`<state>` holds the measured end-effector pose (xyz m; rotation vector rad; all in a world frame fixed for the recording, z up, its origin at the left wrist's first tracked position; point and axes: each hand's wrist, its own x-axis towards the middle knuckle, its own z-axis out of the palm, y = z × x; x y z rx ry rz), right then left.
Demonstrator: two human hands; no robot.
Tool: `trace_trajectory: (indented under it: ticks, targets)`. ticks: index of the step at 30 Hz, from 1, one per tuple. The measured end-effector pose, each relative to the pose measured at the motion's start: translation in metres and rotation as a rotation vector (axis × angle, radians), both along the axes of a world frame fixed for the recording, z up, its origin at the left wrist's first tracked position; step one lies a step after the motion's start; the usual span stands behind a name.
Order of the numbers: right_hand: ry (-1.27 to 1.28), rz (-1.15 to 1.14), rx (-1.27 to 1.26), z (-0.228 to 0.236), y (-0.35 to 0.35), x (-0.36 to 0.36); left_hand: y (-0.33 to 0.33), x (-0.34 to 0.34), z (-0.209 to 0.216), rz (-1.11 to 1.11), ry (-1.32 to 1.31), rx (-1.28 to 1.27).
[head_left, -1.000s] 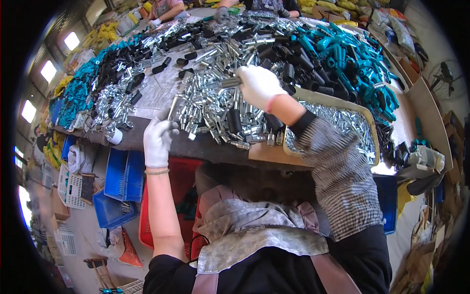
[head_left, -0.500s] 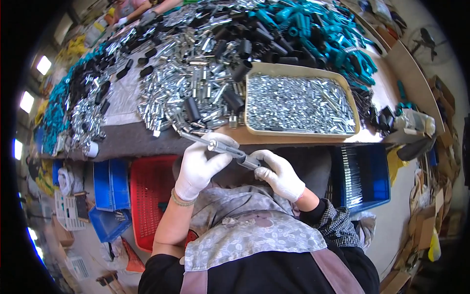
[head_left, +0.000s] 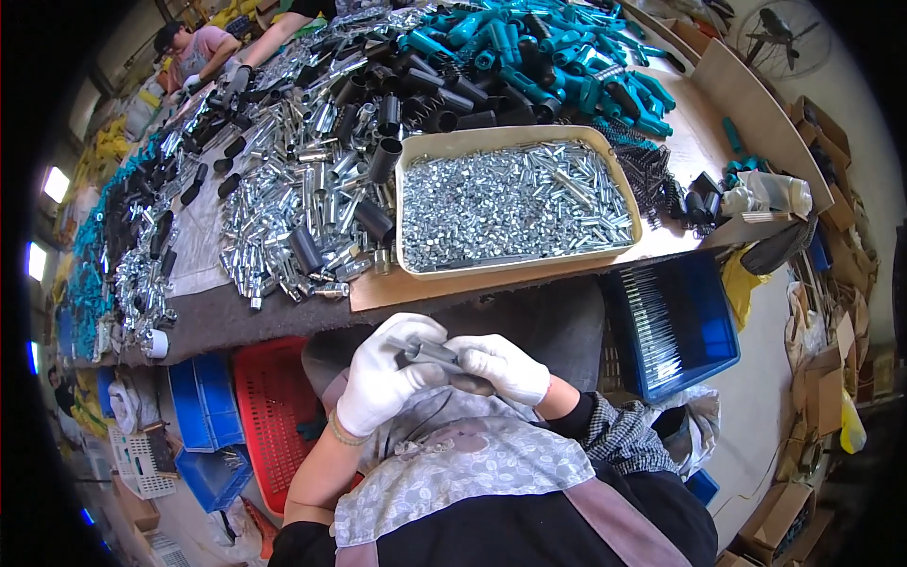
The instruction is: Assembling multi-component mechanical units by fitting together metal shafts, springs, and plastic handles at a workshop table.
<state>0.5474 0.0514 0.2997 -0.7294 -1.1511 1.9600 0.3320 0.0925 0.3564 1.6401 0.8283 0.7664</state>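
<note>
My left hand (head_left: 385,376), in a white knitted glove, is closed around a grey metal cylindrical part (head_left: 433,353) above my lap. My right hand (head_left: 503,367), gloved the same way, grips the right end of it, fingers curled. Below the part, between the hands, shows a darker rounded piece (head_left: 472,385); whether it belongs to the same part I cannot tell. The fingers hide much of what is held. Just beyond the hands runs the table's front edge, with a cream tray (head_left: 520,270) full of small silvery metal pieces on it.
Shiny metal tubes (head_left: 274,227) are heaped left of the tray, with black sleeves (head_left: 387,113) and teal handles (head_left: 557,57) behind. A red basket (head_left: 269,406) and blue bins (head_left: 203,402) stand lower left, another blue bin (head_left: 694,326) lower right. A co-worker (head_left: 203,52) sits far left.
Both hands have come down nearer my lap and closer together. The long thin metal end that stuck out past my left hand no longer shows. The whole view has shifted.
</note>
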Motion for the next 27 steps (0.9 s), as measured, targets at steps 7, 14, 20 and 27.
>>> trace_trajectory:
  ticks: [7, 14, 20, 27]
  targets:
    - [-1.021, -0.814, 0.955, 0.078, 0.056, 0.066, -0.002, -0.013, 0.023, 0.290, -0.241, 0.034]
    - [-1.687, -0.476, 1.328, 0.063, 0.142, 0.138, -0.002, -0.002, 0.011, 0.295, -0.254, 0.068]
    - [-1.167, -0.707, 0.985, 0.097, 0.061, 0.095, 0.003, -0.009, 0.011, 0.446, -0.323, 0.113]
    - [-0.814, -0.360, 0.621, 0.046, -0.013, 0.056, 0.005, 0.011, 0.001, 0.343, -0.444, -0.023]
